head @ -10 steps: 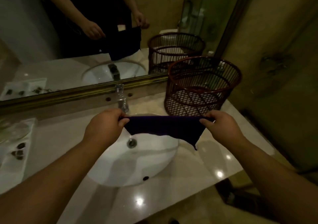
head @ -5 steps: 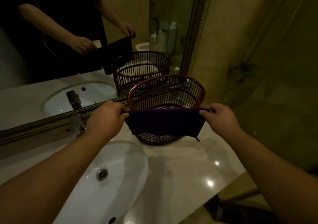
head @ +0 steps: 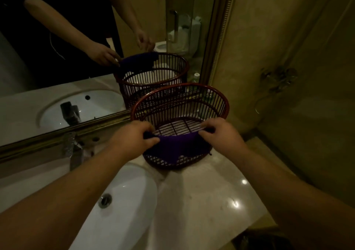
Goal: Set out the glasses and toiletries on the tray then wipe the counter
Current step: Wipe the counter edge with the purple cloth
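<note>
Head view shows a dark purple cloth (head: 176, 148), soft and limp, stretched with its long axis left to right along the near side of a round basket (head: 221, 100). It hangs down the basket's outer wall, its lower edge uneven. The left hand (head: 132, 140) pinches one upper corner and the right hand (head: 221, 134) pinches the other, fingers curled tight on the fabric. The basket is reddish-brown, with thin upright slats, a smooth rim and a gridded floor. It stands on a glossy pale stone counter (head: 201, 192), just beside an oval white sink (head: 123, 201). A metal faucet (head: 72, 149) rises below the gilt-framed mirror (head: 57, 76).
</note>
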`<state>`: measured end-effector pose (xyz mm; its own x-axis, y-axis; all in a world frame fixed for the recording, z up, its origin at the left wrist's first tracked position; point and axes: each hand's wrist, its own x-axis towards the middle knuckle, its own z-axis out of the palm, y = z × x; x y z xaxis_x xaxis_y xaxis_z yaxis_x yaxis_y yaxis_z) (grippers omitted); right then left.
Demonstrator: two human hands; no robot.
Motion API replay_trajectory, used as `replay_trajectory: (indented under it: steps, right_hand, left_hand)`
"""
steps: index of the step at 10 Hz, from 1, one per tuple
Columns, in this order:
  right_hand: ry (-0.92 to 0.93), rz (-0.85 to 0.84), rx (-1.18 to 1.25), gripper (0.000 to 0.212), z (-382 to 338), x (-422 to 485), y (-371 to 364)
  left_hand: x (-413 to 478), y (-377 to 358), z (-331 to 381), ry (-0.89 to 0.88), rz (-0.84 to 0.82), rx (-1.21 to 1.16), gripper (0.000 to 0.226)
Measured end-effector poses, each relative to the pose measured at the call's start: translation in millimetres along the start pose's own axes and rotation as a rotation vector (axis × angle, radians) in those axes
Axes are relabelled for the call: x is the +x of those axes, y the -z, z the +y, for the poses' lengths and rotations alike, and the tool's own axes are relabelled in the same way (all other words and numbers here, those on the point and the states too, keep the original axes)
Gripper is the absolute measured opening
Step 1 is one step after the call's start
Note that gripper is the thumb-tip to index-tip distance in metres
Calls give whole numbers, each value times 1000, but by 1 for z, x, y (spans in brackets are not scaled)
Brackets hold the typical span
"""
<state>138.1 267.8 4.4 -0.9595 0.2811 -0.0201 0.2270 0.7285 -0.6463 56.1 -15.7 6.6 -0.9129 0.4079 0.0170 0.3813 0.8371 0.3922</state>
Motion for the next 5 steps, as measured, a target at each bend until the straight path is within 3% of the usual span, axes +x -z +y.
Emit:
replay_trajectory:
  steps: [1, 3, 5]
  right_hand:
    - [112, 4, -170, 22, 5, -1, -8]
    - [137, 33, -226, 21, 1, -1, -8]
    - [183, 89, -308, 52, -11, -23, 8]
  left_hand:
    - [-1, -5, 0, -49, -38, 74, 26]
    - [-4, -5, 1, -35, -20, 66, 29]
    - [-17, 8, 10, -103, 102, 56, 59]
